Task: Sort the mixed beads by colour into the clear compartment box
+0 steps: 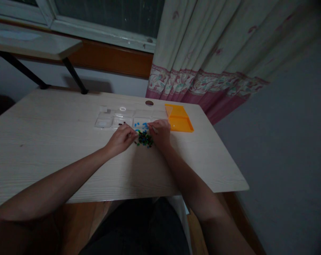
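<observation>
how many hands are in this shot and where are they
2. The left hand is left of the pile of small coloured pieces; the right hand is between that pile and the open orange case. No others show.

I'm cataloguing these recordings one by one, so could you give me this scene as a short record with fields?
Hands: left hand at the left edge of the pile; right hand by the blue pieces
Grip: too small and dim to tell
Pile: small green, blue and dark pieces, on the near side of the tray
Tray: clear, with compartments; dark pieces and blue pieces in separate near compartments
Right of tray: orange box
Surface: pale wood-grain table
Behind: window, patterned curtain
Light: dim
</observation>
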`<move>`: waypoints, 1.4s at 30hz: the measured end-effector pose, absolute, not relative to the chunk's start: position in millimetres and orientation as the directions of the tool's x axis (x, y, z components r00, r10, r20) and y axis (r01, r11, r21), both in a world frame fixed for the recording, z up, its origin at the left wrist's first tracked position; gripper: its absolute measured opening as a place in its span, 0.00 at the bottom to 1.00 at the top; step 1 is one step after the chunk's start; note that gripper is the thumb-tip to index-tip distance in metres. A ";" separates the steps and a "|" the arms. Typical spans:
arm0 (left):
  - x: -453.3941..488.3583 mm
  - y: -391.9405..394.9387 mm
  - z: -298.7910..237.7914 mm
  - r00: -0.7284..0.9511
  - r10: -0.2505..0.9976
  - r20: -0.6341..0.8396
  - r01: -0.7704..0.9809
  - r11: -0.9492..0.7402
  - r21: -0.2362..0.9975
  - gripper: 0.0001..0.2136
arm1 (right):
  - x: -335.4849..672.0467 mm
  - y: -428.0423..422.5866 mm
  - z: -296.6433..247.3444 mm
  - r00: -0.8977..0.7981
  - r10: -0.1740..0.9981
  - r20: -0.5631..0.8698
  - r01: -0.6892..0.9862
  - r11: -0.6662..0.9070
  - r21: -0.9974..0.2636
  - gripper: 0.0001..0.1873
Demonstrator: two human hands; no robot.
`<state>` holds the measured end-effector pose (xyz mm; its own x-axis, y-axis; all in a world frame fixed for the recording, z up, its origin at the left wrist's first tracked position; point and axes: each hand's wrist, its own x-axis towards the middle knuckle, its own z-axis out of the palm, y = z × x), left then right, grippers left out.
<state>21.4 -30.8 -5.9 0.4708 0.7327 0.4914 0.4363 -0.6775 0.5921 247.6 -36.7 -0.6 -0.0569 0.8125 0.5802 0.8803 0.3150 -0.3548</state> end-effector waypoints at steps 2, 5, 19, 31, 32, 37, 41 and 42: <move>21.0 -27.8 -7.3 0.402 0.769 0.497 0.419 -0.637 0.646 0.10 | 242.8 -42.4 1.4 -0.142 0.787 0.600 0.850 0.408 -0.334 0.11; 20.5 -24.8 -8.2 0.345 0.801 0.490 0.392 -0.597 0.700 0.11 | 234.6 -50.0 1.9 -0.266 0.733 0.626 0.806 0.525 -0.272 0.10; 21.3 -26.1 -5.2 0.390 0.798 0.460 0.400 -0.596 0.696 0.16 | 219.6 -62.3 9.3 -0.341 0.776 0.531 0.821 0.521 -0.235 0.11; 21.2 -26.0 -6.8 0.389 0.791 0.473 0.424 -0.609 0.670 0.15 | 231.4 -50.9 5.9 -0.226 0.806 0.547 0.831 0.453 -0.323 0.11; 21.1 -26.0 -7.0 0.383 0.792 0.475 0.427 -0.608 0.670 0.15 | 235.6 -47.2 5.0 -0.164 0.822 0.546 0.842 0.404 -0.356 0.11; 21.4 -26.9 -7.3 0.369 0.796 0.479 0.434 -0.604 0.669 0.14 | 252.7 -32.7 -1.8 0.080 0.841 0.535 0.878 0.195 -0.438 0.10; 21.3 -27.2 -6.7 0.366 0.793 0.487 0.439 -0.608 0.662 0.14 | 252.9 -30.9 -5.8 0.070 0.853 0.516 0.892 0.177 -0.415 0.10; 21.1 -27.1 -6.8 0.364 0.794 0.487 0.443 -0.608 0.659 0.14 | 252.2 -31.1 -6.3 0.061 0.856 0.513 0.895 0.181 -0.408 0.10</move>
